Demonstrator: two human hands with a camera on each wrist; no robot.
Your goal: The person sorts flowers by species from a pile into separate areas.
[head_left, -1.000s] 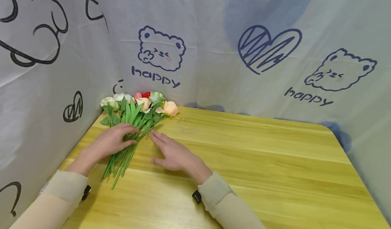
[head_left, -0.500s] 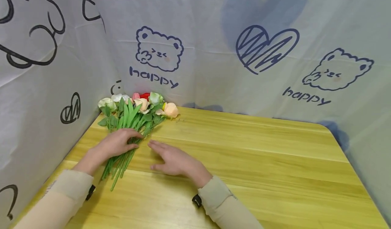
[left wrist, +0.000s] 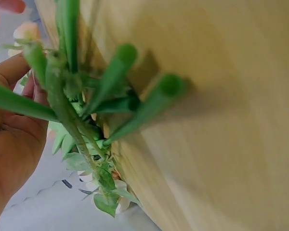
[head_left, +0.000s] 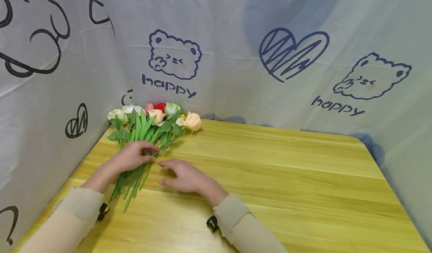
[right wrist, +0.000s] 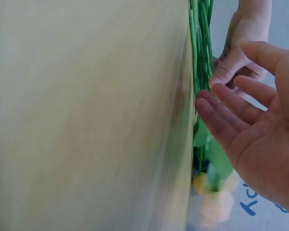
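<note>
Several artificial flowers, in peach, white, pale green, pink and red, lie bunched on the table with green stems pointing towards me. My left hand lies over the upper stems, thumb and fingers curled round some at the bunch's right side. Which stems it grips is partly hidden under the palm. In the left wrist view, cut stem ends stick out close to the camera. My right hand is just right of the bunch, fingers loosely extended and holding nothing; its fingertips are right at the stems.
The wooden table stretches out to the right of the bunch. A white cloth wall with drawn bears and hearts stands along its back edge, and another closes off the left side.
The left hand has shifted slightly towards me and right. The right hand has come down and nearer the stems. The rightmost peach flower has slid a little right, away from the others.
</note>
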